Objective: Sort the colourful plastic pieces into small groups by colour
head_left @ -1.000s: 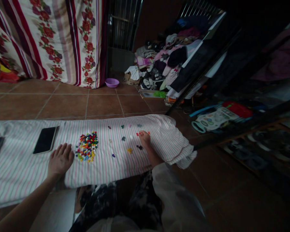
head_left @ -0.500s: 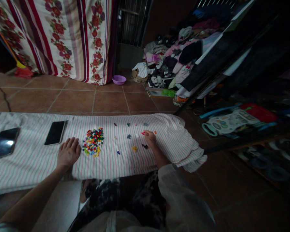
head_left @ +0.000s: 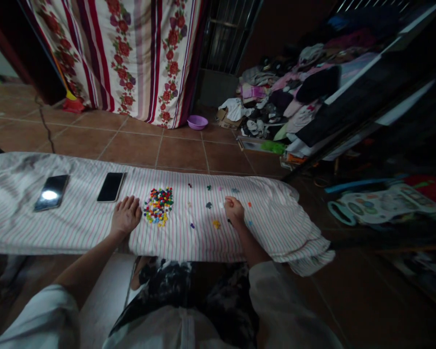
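Observation:
My left hand [head_left: 126,214] lies flat on the striped cloth [head_left: 83,223], fingers stretched out. Just right of it is a heap of small multicoloured pieces [head_left: 159,206], too small to name. My right hand [head_left: 234,211] is closed in a pinch, fingertips down near the cloth beside a small white piece [head_left: 221,205]; whatever it pinches is hidden. Around it lie little same-colour groups: dark grey pieces [head_left: 208,205], yellow pieces [head_left: 216,224], blue pieces [head_left: 192,226], green pieces [head_left: 209,187], pink pieces [head_left: 220,188] and orange pieces [head_left: 249,204]. Black pieces [head_left: 229,221] are partly covered by the hand.
Two phones, one with a bright reflection [head_left: 52,193] and one dark [head_left: 111,187], lie left of my left hand. Beyond the cloth are a purple basin [head_left: 197,122], a floral curtain [head_left: 138,63] and a heap of clothes [head_left: 276,92].
The view has swung left, so everything sits further right. My right hand has shifted slightly left over the cloth, and the red pieces seen at its fingertips are now hidden. My left hand stays flat.

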The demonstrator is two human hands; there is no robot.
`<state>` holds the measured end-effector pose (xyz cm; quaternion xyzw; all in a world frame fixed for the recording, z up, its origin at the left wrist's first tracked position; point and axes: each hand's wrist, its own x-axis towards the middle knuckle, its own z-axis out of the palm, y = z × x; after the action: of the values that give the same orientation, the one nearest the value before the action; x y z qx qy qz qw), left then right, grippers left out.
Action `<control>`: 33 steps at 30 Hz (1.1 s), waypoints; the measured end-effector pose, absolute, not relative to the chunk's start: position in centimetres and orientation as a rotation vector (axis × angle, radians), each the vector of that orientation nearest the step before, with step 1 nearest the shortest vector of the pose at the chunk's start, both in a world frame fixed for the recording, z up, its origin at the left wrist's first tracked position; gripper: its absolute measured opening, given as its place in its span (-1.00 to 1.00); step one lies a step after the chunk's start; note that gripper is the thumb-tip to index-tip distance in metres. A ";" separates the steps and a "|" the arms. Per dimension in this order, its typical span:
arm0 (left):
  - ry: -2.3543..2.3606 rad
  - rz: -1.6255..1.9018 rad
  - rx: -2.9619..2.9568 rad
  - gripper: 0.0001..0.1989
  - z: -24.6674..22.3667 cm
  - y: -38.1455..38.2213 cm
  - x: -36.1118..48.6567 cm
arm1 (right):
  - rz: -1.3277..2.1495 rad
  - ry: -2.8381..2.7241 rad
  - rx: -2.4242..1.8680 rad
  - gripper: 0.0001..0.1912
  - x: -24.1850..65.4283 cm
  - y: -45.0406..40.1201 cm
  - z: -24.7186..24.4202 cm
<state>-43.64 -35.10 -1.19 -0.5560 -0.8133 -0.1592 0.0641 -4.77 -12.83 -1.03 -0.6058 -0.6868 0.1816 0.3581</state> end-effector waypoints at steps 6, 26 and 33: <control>-2.453 -0.456 -1.688 -0.48 -1.0 -35.2 -43.5 | 0.565 -1.943 -1.308 -0.67 -10.1 -15.8 -0.5; -2.462 -0.526 -1.690 -0.48 -1.3 -35.0 -43.5 | 0.684 -2.492 -1.116 -0.62 -23.7 -20.8 0.5; -2.456 -0.542 -1.691 -0.50 -1.3 -35.1 -43.6 | 0.697 -2.534 -1.174 -0.61 -25.7 -21.2 0.7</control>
<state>-43.62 -35.06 -1.34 -0.5570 -0.8092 -0.1786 0.0555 -25.74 -21.19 0.68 -0.4044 -0.8727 0.2400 0.1314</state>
